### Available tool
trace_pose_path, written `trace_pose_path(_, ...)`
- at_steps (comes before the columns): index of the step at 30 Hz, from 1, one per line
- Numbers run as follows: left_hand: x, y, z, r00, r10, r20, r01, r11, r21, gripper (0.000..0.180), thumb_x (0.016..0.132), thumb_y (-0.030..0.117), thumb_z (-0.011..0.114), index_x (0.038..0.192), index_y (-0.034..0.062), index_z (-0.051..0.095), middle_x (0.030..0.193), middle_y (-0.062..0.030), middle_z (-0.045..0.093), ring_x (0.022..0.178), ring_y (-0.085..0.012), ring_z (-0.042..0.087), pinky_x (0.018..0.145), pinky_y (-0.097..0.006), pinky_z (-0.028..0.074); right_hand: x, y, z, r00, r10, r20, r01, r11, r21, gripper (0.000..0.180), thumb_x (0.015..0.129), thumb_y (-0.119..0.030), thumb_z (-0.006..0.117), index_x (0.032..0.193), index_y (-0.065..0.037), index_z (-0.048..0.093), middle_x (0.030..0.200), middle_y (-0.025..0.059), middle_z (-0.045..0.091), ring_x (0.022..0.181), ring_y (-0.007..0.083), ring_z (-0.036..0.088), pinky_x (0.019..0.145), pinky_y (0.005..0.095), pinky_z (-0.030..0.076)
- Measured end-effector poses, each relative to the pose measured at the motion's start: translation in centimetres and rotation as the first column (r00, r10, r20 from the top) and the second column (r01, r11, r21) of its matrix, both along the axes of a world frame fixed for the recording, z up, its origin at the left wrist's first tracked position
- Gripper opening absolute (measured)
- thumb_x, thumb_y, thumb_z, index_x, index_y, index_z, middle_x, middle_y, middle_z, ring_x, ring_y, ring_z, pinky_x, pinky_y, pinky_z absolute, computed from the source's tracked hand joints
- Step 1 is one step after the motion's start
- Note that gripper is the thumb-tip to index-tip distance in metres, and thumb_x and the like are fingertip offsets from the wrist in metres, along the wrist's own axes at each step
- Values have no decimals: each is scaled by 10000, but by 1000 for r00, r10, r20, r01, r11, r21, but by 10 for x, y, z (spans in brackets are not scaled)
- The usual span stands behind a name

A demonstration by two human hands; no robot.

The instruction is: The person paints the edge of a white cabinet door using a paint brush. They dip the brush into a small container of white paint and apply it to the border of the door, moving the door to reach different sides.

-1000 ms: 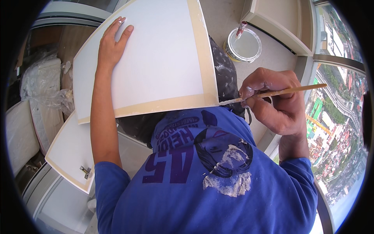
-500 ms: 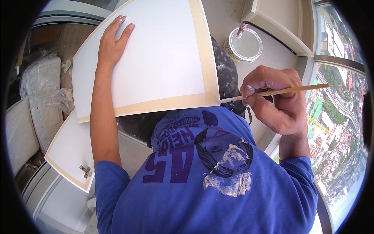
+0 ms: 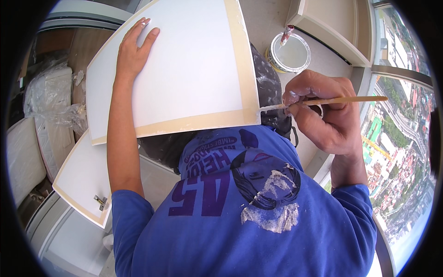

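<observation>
A large white panel (image 3: 184, 64) with beige masking tape (image 3: 241, 69) along its edges rests across my lap. My left hand (image 3: 131, 54) lies on the panel near its left edge, fingers stretched and thumb apart, with white specks on a fingertip. In my right hand (image 3: 325, 108), a thin paintbrush (image 3: 353, 99) with a wooden handle is pinched between thumb and fingers. The brush's white-coated tip meets the panel's right edge, just above the near right corner. White paint smears mark the right fingers.
Beyond my right hand stands a paint bucket (image 3: 290, 54) with a red-handled brush (image 3: 286, 34) at its rim. A cabinet (image 3: 330, 27) is behind it, beside a window (image 3: 397, 138). At left are plastic-wrapped cushions (image 3: 48, 92) and another taped panel (image 3: 85, 177) with a hinge.
My right hand and the paintbrush have shifted slightly up and left, and the tip has moved from the corner up along the panel's right edge. My left hand has stayed put.
</observation>
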State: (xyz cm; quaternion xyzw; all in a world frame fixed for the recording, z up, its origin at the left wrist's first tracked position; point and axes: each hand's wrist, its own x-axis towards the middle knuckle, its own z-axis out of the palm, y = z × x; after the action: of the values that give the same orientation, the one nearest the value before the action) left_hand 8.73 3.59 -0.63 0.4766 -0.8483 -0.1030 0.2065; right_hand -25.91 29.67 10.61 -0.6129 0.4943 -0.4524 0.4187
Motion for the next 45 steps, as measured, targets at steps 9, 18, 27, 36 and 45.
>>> trace_pose_path(9,0,-1,0,1000,1,1,-1,1000,-4,604,1006,532,663,1407,80,677,1497,-153,617,1428,-318,541,1194,-426,415,2,12,-4,993,91,-69,-95,994,-55,115,699,6,592,811,12,615,734,110,680,635,216,718,597,316,554)
trace_pose_path(18,0,1,0,1000,17,9,-17,1000,4,599,1008,534,657,1410,91,676,1501,-150,615,1431,-320,539,1198,-428,414,0,5,-3,997,74,-32,-76,995,-62,95,743,-16,584,827,15,615,720,104,669,619,207,699,592,308,534)
trace_pose_path(27,2,1,0,1000,13,17,-13,1000,-4,614,1005,533,661,1414,76,670,1502,-156,613,1431,-326,538,1199,-430,411,-1,-8,-11,986,-90,-143,69,986,-151,130,769,-16,608,891,-3,651,746,101,679,613,229,682,595,316,532)
trace_pose_path(36,1,3,1,1000,8,-14,-9,1000,-4,605,997,526,675,1402,76,681,1498,-149,618,1424,-314,545,1187,-424,419,3,10,-6,972,64,-226,-106,978,-181,158,684,33,568,832,8,619,729,111,661,613,232,691,581,331,542)
trace_pose_path(45,3,-1,-1,1000,-6,-22,6,1000,-21,623,992,542,678,1408,78,674,1497,-141,620,1422,-314,546,1181,-424,428,8,23,0,981,95,-168,-121,981,-150,188,698,16,571,861,-17,658,692,88,660,585,224,673,552,328,528)
